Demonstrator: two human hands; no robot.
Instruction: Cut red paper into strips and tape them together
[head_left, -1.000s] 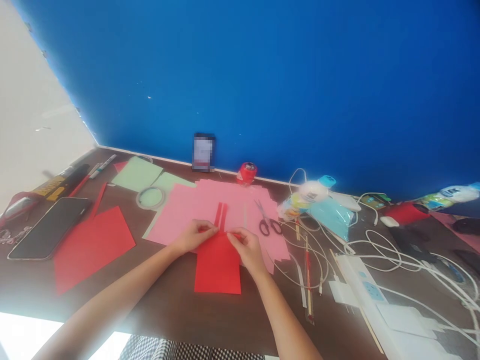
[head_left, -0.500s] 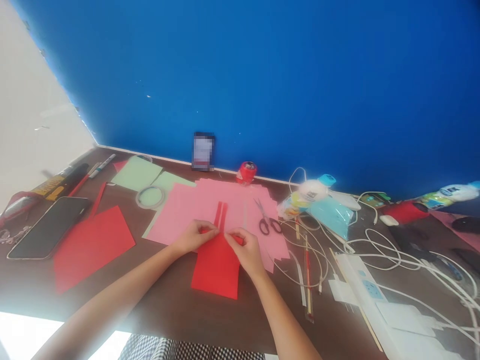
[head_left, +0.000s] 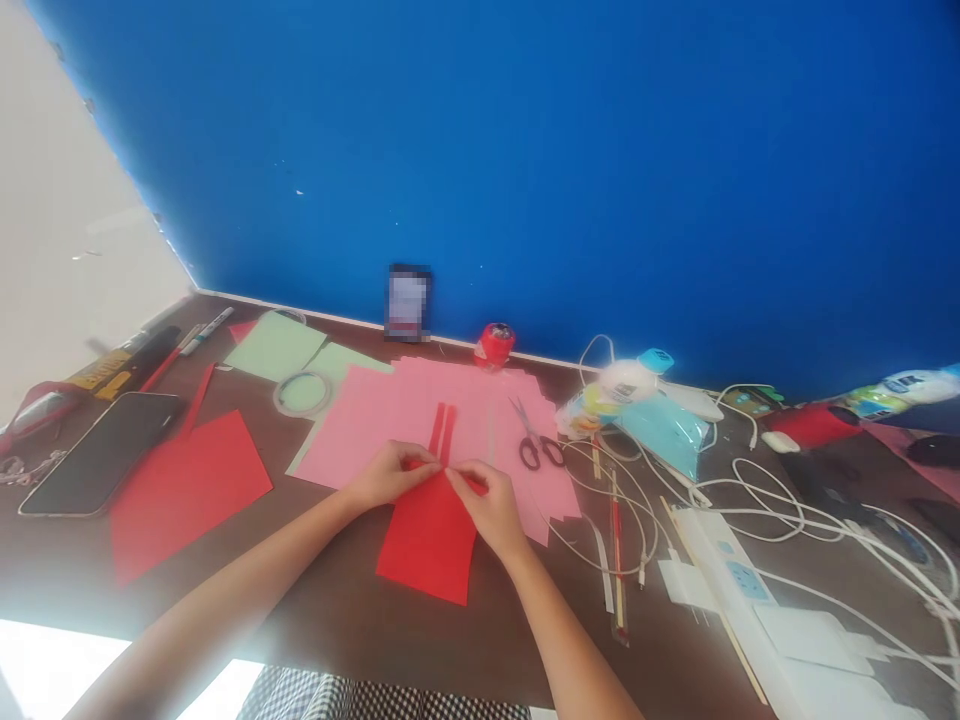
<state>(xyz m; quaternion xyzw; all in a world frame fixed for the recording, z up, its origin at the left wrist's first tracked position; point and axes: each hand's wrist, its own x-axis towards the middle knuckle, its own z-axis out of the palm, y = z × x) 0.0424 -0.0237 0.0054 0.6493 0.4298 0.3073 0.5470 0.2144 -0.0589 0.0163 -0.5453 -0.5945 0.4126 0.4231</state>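
Note:
A small red paper sheet (head_left: 425, 540) lies on the brown table (head_left: 337, 610) in front of me. My left hand (head_left: 390, 472) pinches its far edge on the left. My right hand (head_left: 484, 502) pinches the same edge on the right, fingertips almost meeting the left hand's. Two narrow red strips (head_left: 442, 430) lie just beyond my fingers on a pink paper sheet (head_left: 360, 420). Black-handled scissors (head_left: 534, 440) rest on the pink paper to the right of my hands.
A larger red sheet (head_left: 184, 485), a phone (head_left: 101, 452), a tape ring (head_left: 300, 393) and green sheets (head_left: 274, 345) lie to the left. White cables (head_left: 787, 500), a power strip (head_left: 724, 565), a bottle (head_left: 619, 385) and wooden sticks (head_left: 616, 540) crowd the right. A blue wall (head_left: 525, 150) backs the table.
The small red sheet has turned slightly, its near edge swinging left. My right hand has slid left along the far edge toward my left hand.

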